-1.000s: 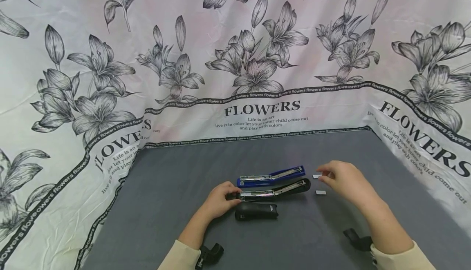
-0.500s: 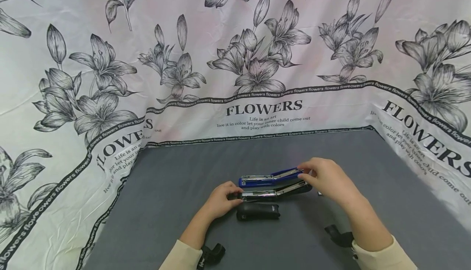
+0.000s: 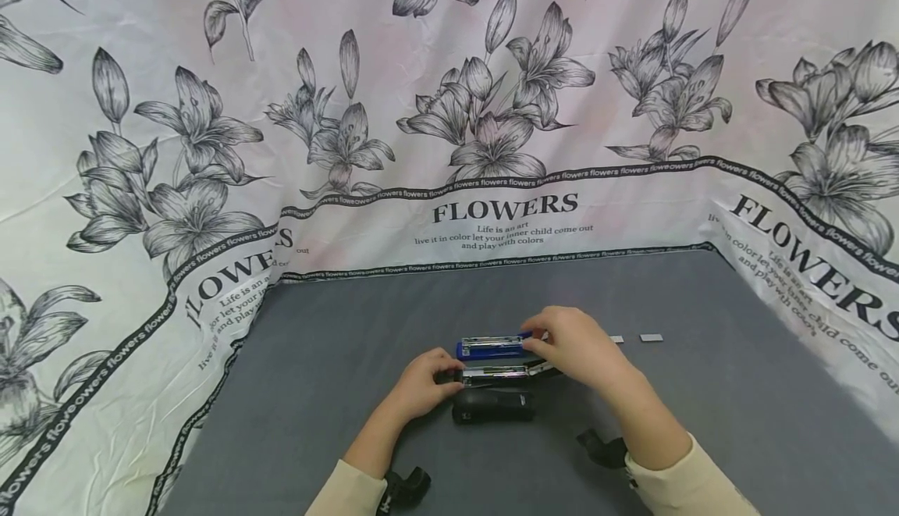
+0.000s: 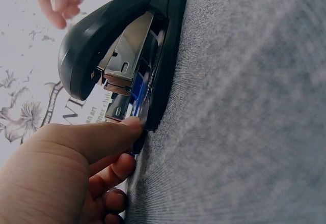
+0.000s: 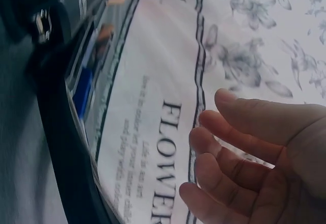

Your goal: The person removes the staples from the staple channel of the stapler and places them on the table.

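Three staplers lie side by side on the grey table. The far one is a blue stapler (image 3: 485, 347), swung open; beside it lies a black stapler (image 3: 492, 376), also swung open. Nearest me is a second black stapler (image 3: 494, 407) with its top arm (image 4: 97, 35) over the metal magazine. My left hand (image 3: 420, 382) pinches the left end of the middle black stapler's base between thumb and fingers. My right hand (image 3: 579, 348) hovers over the hinge area of the two opened staplers, hiding their right ends. In the right wrist view its fingers (image 5: 224, 165) curve loosely with nothing seen between them.
Two small pale strips, a nearer one (image 3: 616, 339) and a farther one (image 3: 651, 337), lie on the table (image 3: 351, 305) right of the right hand. A flower-printed cloth (image 3: 506, 219) rises at the back and both sides.
My right hand has moved left from the small pale strips to above the opened staplers. One strip farther right has come into view. The left hand keeps its grip on the middle stapler.
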`<state>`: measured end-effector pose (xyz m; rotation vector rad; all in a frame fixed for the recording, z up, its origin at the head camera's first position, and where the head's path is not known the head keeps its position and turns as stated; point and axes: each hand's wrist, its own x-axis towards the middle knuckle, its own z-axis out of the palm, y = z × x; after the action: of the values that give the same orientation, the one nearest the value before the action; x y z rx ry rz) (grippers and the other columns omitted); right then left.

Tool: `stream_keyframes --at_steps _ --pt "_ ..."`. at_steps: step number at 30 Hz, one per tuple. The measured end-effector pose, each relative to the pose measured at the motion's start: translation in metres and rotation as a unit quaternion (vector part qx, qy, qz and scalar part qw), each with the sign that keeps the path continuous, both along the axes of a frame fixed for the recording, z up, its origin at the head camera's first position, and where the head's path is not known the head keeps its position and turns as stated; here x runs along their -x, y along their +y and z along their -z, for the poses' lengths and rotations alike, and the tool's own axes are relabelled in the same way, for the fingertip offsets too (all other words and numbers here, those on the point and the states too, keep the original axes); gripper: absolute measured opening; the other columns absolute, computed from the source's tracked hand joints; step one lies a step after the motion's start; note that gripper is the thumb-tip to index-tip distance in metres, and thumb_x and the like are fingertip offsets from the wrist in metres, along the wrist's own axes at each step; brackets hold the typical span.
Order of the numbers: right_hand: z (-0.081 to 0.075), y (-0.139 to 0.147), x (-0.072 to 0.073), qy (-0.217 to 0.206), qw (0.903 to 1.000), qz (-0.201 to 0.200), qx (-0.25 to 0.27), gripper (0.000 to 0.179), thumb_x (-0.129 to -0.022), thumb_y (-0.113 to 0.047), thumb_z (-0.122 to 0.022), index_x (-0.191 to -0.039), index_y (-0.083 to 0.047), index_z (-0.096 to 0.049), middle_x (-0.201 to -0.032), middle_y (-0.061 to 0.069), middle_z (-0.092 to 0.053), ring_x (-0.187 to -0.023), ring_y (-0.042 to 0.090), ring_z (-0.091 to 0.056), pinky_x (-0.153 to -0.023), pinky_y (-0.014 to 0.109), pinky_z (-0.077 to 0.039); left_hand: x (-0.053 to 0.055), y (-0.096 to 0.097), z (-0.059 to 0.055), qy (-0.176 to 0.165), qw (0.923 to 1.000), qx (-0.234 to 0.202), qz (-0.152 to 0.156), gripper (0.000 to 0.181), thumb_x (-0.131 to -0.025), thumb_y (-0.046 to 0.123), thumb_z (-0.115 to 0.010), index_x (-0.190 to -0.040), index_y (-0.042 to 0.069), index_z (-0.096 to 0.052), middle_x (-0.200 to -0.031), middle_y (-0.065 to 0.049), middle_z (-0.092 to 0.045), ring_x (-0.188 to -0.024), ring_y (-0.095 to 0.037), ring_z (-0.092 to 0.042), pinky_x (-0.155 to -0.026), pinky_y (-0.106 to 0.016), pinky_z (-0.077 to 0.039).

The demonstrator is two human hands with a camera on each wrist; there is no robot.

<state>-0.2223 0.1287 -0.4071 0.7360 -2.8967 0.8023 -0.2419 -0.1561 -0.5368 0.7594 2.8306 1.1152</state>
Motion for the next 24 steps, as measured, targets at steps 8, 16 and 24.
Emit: stream_keyframes --at_steps 8,16,24 --pt "0.02 -0.027 0.001 -0.023 0.9988 -0.02 -0.037 0.022 -0.093 -0.017 -0.078 -0.113 -0.009 -0.079 -0.095 -0.003 -0.066 -0.082 0.014 -0.062 -0.072 0.038 -0.053 0.001 0.002 0.001 -0.007 0.9999 -0.004 0.008 0.021 -0.091 0.018 -0.08 -0.111 0.015 -0.079 -0.092 0.01 -0.058 -0.083 -0.01 -0.052 -0.076 -0.031 -0.045" --pt "0.046 -0.051 -0.003 -0.015 0.9938 -0.075 -0.08 0.012 -0.093 -0.016 -0.077 -0.102 -0.011 -0.081 -0.091 -0.002 -0.061 -0.076 0.014 -0.056 -0.067 0.035 -0.05 0.002 0.0 -0.002 -0.007 0.9999 -0.005 0.01 0.021 -0.091 0.017 -0.08 -0.113 0.015 -0.078 -0.093 0.008 -0.058 -0.083 -0.012 -0.052 -0.076 -0.031 -0.044" --pt "0.057 -0.062 -0.004 -0.009 0.9937 -0.07 -0.087 0.009 -0.093 -0.012 -0.076 -0.099 -0.006 -0.081 -0.089 0.002 -0.057 -0.073 0.015 -0.052 -0.065 0.034 -0.048 0.001 -0.002 -0.001 0.0 1.0 -0.003 0.005 0.022 -0.091 0.018 -0.08 -0.113 0.015 -0.078 -0.093 0.009 -0.059 -0.083 -0.011 -0.053 -0.076 -0.031 -0.045"
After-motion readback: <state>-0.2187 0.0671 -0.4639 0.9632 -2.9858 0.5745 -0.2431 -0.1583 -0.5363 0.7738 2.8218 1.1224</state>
